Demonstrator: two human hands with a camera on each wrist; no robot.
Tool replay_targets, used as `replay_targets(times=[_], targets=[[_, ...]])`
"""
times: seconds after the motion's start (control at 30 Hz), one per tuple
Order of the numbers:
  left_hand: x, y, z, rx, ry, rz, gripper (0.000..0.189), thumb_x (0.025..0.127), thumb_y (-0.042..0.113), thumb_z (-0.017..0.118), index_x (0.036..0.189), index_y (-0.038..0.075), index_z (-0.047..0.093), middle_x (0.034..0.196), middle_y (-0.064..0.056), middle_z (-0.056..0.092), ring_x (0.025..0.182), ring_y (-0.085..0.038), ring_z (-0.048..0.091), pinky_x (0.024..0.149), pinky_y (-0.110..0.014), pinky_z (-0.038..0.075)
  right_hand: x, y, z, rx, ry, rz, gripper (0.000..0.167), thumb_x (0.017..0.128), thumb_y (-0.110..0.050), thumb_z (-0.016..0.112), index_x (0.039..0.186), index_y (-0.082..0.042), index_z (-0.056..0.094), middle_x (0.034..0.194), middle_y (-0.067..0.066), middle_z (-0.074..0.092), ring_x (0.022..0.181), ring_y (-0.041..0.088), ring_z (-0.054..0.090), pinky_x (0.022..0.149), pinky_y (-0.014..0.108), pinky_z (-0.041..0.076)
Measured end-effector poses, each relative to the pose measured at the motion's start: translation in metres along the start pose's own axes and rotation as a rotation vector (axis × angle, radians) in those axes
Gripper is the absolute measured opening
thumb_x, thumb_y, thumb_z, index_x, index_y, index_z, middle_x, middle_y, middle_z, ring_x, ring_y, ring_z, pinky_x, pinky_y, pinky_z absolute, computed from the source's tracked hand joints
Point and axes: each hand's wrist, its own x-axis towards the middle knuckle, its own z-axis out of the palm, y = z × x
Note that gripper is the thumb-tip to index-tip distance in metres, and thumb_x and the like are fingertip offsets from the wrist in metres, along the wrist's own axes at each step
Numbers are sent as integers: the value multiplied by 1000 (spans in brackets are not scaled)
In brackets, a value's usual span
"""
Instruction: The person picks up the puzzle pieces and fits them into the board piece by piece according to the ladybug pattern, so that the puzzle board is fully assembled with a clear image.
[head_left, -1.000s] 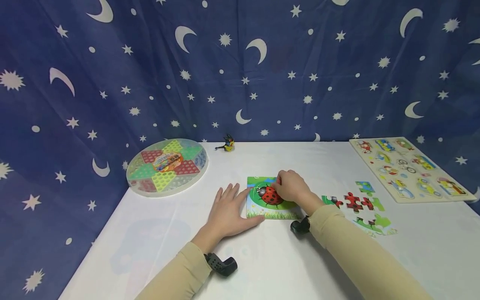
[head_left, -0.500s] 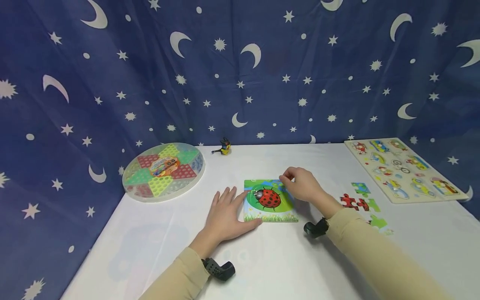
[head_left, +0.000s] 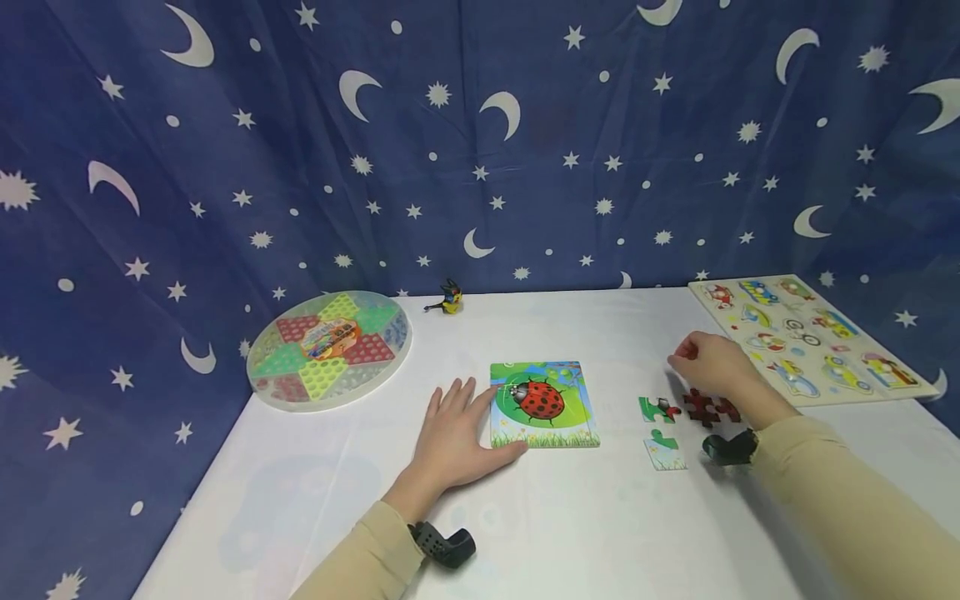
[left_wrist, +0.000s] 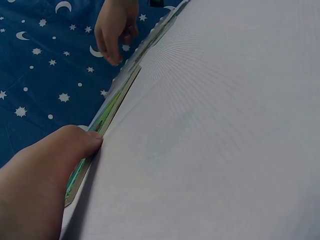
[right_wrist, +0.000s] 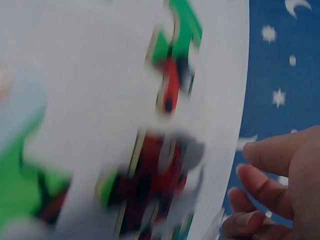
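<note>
A square jigsaw board (head_left: 558,423) with a ladybug picture lies on the white table. My left hand (head_left: 453,442) rests flat at its left side, fingers spread; in the left wrist view the thumb (left_wrist: 75,145) presses the board's edge. Right of the board, loose puzzle pieces lie: a green one with red and black (head_left: 652,410), a pale one with grass (head_left: 666,455), and red ones (head_left: 699,407). Over the red pieces hovers my right hand (head_left: 712,364), its fingers loosely bent, nothing between them. My right forearm may hide further pieces.
A wooden peg puzzle board (head_left: 813,337) lies at the far right, close to my right hand. Back left stands a round Chinese checkers board (head_left: 330,350). A small black and yellow toy figure (head_left: 450,298) sits near the starry curtain (head_left: 540,125).
My right hand has moved right, from the jigsaw board's upper right corner to over the loose pieces. The left hand stays by the board.
</note>
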Motion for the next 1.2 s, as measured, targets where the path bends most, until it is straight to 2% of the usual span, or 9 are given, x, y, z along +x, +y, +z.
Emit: replay_targets(times=[0.13, 0.23, 0.37, 0.47, 0.63, 0.83, 1.2], targets=[[-1, 0, 0, -9, 1, -8, 98, 81, 84, 56, 157, 24, 44, 163, -15, 34, 153, -35, 23, 123, -56, 10, -4, 17, -12, -24, 15, 54, 40, 99, -28, 62, 109, 10, 58, 88, 20, 62, 78, 33, 55, 62, 41, 48], [-2, 0, 0, -12, 8, -12, 98, 80, 84, 56, 157, 24, 44, 163, -16, 34, 153, -36, 23, 123, -56, 10, -4, 22, -16, -33, 6, 94, 47, 98, -29, 62, 115, 14, 55, 98, 29, 62, 85, 40, 57, 68, 48, 50], [-2, -3, 1, -10, 20, -11, 98, 80, 84, 56, 157, 23, 45, 162, -17, 35, 152, -36, 24, 123, -58, 11, -2, 25, -12, -80, -30, 130, 58, 98, -28, 62, 128, 19, 49, 120, 40, 56, 107, 55, 55, 85, 63, 50], [-1, -5, 0, 1, 26, -13, 98, 80, 84, 56, 156, 23, 45, 162, -16, 36, 152, -35, 25, 123, -57, 11, -1, 25, -10, -109, -52, 153, 64, 97, -28, 62, 135, 20, 45, 130, 43, 50, 118, 60, 48, 94, 69, 46], [3, -4, -1, 11, 24, -7, 98, 80, 84, 56, 156, 24, 45, 162, -15, 36, 152, -34, 25, 123, -56, 11, -1, 26, -11, -113, -71, 197, 65, 95, -29, 66, 132, 21, 45, 125, 43, 50, 113, 57, 49, 92, 67, 47], [2, -3, 2, 10, -4, -15, 98, 80, 84, 56, 157, 25, 45, 162, -14, 36, 153, -32, 24, 123, -55, 10, -2, 31, -11, -120, -142, 217, 70, 93, -33, 70, 128, 23, 45, 118, 41, 53, 104, 53, 53, 86, 64, 51], [0, -3, -2, 8, 13, -4, 97, 81, 84, 56, 156, 23, 46, 161, -16, 37, 152, -34, 25, 123, -57, 12, -7, 34, -25, -112, -150, 181, 78, 95, -38, 68, 134, 23, 38, 127, 46, 46, 113, 61, 50, 88, 67, 49]])
